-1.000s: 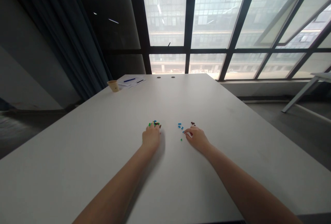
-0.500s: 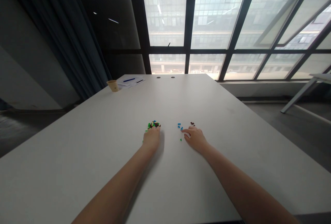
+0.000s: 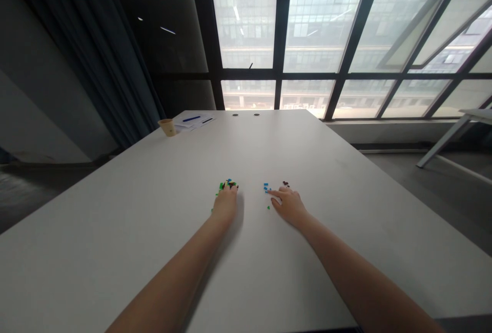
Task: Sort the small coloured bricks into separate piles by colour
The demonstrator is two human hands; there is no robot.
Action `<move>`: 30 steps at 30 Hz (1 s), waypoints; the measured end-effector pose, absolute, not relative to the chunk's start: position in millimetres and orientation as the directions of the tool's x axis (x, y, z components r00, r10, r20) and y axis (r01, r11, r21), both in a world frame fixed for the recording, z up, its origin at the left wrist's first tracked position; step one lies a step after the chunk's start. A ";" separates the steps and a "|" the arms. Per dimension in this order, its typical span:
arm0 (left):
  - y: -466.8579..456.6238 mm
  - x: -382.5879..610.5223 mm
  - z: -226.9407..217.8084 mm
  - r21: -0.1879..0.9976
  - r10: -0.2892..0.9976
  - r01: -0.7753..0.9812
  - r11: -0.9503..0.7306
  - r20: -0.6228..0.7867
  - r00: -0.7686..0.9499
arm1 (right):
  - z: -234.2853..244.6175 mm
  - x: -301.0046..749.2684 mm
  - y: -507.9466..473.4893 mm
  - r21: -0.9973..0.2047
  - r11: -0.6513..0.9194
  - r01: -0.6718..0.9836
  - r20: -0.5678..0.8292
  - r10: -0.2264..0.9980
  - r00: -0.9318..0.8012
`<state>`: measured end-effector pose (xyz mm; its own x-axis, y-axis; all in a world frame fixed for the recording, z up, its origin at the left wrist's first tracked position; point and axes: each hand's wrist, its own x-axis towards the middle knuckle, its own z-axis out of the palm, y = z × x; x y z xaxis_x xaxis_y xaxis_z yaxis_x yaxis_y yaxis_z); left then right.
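My left hand rests on a pile of small mixed pieces, green, blue, yellow and dark. Its fingers reach down into the pile, looking slightly apart; their tips are partly hidden. My right hand lies low over the table with its index finger stretched out and the thumb apart. That fingertip touches or nearly touches a few small blue pieces. Just beyond the knuckles is a little group of dark brown pieces. A single green piece lies near the right thumb. The exact kind of the pieces is too small to tell.
The white table stretches away to tall windows. At its far left stand a paper cup and sheets of paper with a blue pen on top. Another table is at the right edge.
My right index finger has shifted slightly to the left, and a blue piece has moved with it closer to the other blue ones. My left hand has barely moved.
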<state>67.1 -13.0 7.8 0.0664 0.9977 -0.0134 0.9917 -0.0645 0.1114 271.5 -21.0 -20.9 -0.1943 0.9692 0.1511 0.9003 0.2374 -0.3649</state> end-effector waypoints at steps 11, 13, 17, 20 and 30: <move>-10.1 73.5 4.6 0.716 0.969 0.653 -0.247 0.172 0.178 | -20.9 282.4 -17.3 -0.485 0.280 0.829 0.322 0.938 -0.129; -11.8 78.8 5.4 0.820 0.965 0.511 -0.258 0.193 0.178 | -18.1 280.6 -18.6 -0.487 0.336 0.806 0.355 0.919 -0.169; -13.7 86.5 3.5 0.927 0.971 0.311 -0.211 0.163 0.173 | -12.8 275.8 -22.6 -0.477 0.484 0.734 0.434 0.856 -0.282; -13.8 88.6 0.9 0.957 0.975 0.222 -0.188 0.153 0.164 | -10.1 272.1 -26.3 -0.447 0.571 0.688 0.495 0.799 -0.341; -15.9 95.5 -3.8 0.995 0.977 -0.097 0.001 0.020 0.214 | -5.1 263.2 -35.2 -0.402 0.600 0.692 0.549 0.763 -0.343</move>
